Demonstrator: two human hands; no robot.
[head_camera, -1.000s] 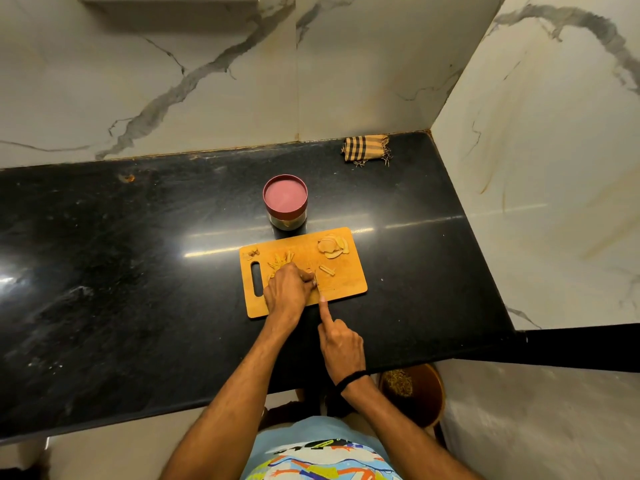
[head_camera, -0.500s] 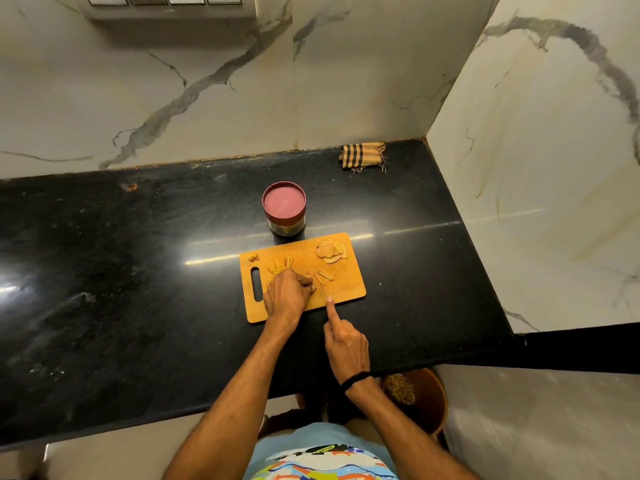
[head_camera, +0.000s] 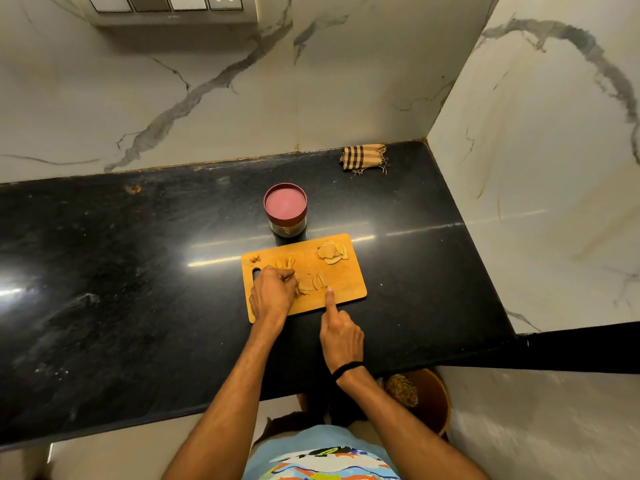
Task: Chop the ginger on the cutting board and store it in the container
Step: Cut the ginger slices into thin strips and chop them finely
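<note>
An orange wooden cutting board [head_camera: 348, 287] lies on the black counter. My left hand [head_camera: 272, 294] holds down a small stack of ginger slices [head_camera: 311, 284] with curled fingers at the board's middle. My right hand [head_camera: 341, 337] is just right of it, index finger stretched forward along a thin knife seen edge-on; its handle is hidden in my fist. More ginger slices [head_camera: 332, 252] sit at the board's back right corner, cut strips [head_camera: 285, 262] and small bits [head_camera: 255, 259] at the back left. The container [head_camera: 285, 209], with a pink lid on, stands right behind the board.
A striped folded cloth [head_camera: 363, 157] lies in the counter's back right corner by the marble walls. A brown bin [head_camera: 419, 396] with scraps stands on the floor below the counter's front edge. A switch panel [head_camera: 166, 1] is on the wall above.
My right hand has shifted slightly right along the ginger, and the slices beside my left fingers now show. The camera has tilted up a little.
</note>
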